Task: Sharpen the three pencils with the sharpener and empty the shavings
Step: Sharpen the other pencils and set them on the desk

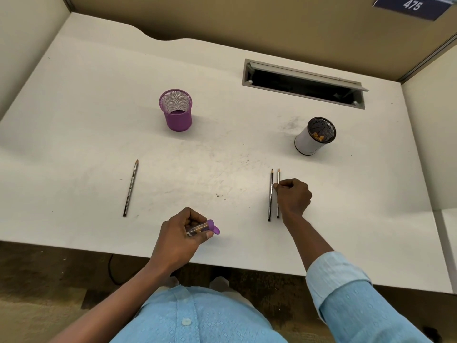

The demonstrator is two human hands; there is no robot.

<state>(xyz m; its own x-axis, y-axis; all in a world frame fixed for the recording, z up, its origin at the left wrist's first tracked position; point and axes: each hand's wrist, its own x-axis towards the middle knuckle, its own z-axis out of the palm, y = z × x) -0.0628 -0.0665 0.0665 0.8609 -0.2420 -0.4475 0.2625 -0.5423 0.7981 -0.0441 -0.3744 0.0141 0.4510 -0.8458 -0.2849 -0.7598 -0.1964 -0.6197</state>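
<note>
Two pointed pencils [274, 194] lie under the right hand's [293, 198] pinching grip; the left hand [181, 232] clasps the sharpener [201, 227]. The third pencil [130, 188], well left, likely remains, shavings too.

A purple mesh cup [176, 110] stands near a cable hatch [304, 84].

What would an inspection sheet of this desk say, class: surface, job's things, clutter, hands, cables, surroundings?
Surface: white desk, smudged with grey marks.
Job's things: lone pencil at left; two pencils side by side at right; sharpener with purple cap.
Clutter: purple mesh cup; white cup holding shavings.
Hands: left hand grips the sharpener; right hand touches the paired pencils.
Cables: dark cord under the desk edge.
Surroundings: beige partitions; open cable slot; sign reading 475.
</note>
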